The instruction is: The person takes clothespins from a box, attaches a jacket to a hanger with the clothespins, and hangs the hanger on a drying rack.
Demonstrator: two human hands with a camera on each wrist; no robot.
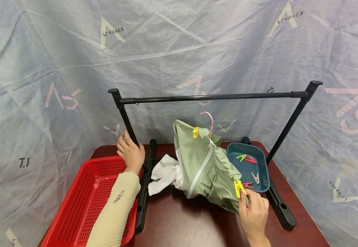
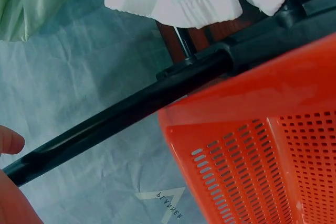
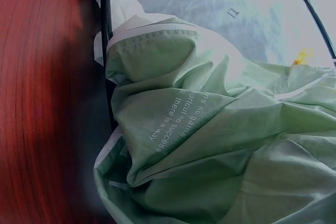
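Note:
A light green zip jacket [image 1: 208, 168] with white sleeves [image 1: 165, 175] is on a pink hanger [image 1: 211, 123], whose hook shows below the rack's bar in the head view. One yellow clothespin [image 1: 195, 132] clips the jacket near the hook. Another yellow clothespin [image 1: 239, 188] sits at its right end, pinched between the thumb and fingers of my right hand [image 1: 254, 211]. My left hand [image 1: 131, 152] holds the left post [image 2: 113, 119] of the black rack, thumb on one side and fingers on the other. White lettering [image 3: 181, 121] shows on the jacket's green cloth.
The black rack's bar [image 1: 216, 97] spans above the jacket. A red perforated basket [image 1: 87, 168] stands at the left, under my left forearm. On the right, a blue tray [image 1: 266, 171] holds several clothespins [image 1: 250, 159]. Printed grey sheeting [image 1: 74, 41] surrounds the reddish-brown table [image 1: 179, 226].

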